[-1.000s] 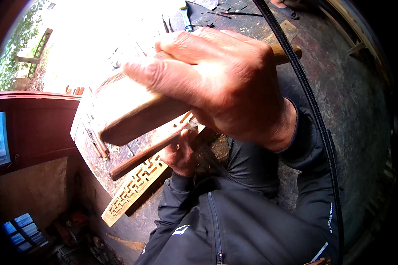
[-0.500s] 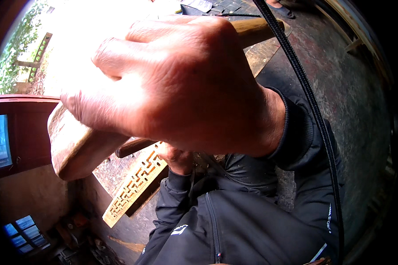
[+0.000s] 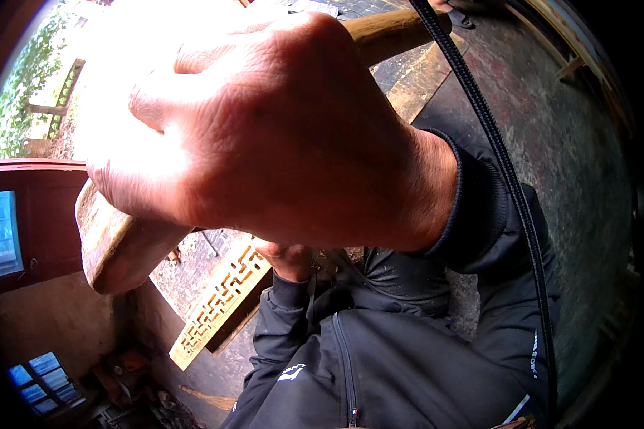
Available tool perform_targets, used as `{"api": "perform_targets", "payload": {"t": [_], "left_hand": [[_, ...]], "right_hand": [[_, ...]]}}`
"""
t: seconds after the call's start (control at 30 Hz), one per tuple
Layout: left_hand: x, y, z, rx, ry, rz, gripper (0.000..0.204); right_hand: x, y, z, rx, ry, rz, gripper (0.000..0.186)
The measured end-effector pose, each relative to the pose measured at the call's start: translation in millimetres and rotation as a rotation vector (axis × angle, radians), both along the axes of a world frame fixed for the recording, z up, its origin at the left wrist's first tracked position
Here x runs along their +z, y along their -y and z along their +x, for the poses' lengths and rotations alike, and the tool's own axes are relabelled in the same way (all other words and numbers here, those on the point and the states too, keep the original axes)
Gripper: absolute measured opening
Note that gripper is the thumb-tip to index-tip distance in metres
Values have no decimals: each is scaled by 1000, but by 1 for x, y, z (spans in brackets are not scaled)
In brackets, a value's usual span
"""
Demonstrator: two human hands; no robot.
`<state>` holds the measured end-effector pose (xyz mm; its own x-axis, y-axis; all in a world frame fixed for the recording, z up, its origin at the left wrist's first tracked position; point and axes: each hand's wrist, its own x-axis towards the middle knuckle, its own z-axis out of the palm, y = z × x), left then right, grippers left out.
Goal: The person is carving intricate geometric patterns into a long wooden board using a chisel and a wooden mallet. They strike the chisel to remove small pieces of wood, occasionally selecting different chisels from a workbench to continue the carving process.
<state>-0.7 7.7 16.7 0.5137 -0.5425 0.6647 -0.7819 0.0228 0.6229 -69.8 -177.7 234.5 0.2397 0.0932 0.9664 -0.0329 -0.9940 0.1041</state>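
Note:
My right hand (image 3: pixel 272 136), large in the foreground, is closed around a worn wooden mallet (image 3: pixel 125 243), whose round handle (image 3: pixel 390 34) sticks out toward the upper right and whose block shows at the lower left. Behind it my left hand (image 3: pixel 283 254) is mostly covered; its visible fingers curl beside a long, pale wooden board (image 3: pixel 211 311) pierced with a fretwork pattern, and whatever they grip is hidden. The board lies slanting across a worn work surface (image 3: pixel 179 279) strewn with shavings.
A black cord (image 3: pixel 494 136) hangs down the right side. Another person's foot (image 3: pixel 461 21) is at the top right, near a wooden frame (image 3: pixel 565 43). A red wooden door (image 3: pixel 50 229) with a blue pane stands left, a straw broom (image 3: pixel 207 397) below, bright daylight beyond.
My right hand and the mallet have risen toward the camera and moved up and left, now covering most of my left hand and the wooden-handled tool that was visible in it earlier.

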Motion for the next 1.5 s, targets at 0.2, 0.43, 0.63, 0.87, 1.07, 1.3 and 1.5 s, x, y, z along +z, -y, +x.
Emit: {"api": "perform_targets", "payload": {"t": [0.2,0.43,0.63,0.87,1.07,1.3,1.5], "left_hand": [[-10,-4,3,21,7,-32,20],[-2,-8,7,-48,27,119,24],[11,8,1,70,-25,251,22],[0,-6,5,90,88,186,12],[3,-32,0,129,-460,-14,13],[7,-31,10,106,-726,-154,17],[3,-39,8,130,-735,-80,18]], "right_hand": [[-1,2,-2,3,-21,-12,22],[2,2,-6,-9,-60,-35,21],[-5,5,-10,-23,-69,-58,21],[8,8,-25,-115,-298,9,23],[-41,33,-50,-387,-513,142,44],[-124,25,-47,-433,-636,686,73],[-138,27,-68,-533,-870,671,78]]}}
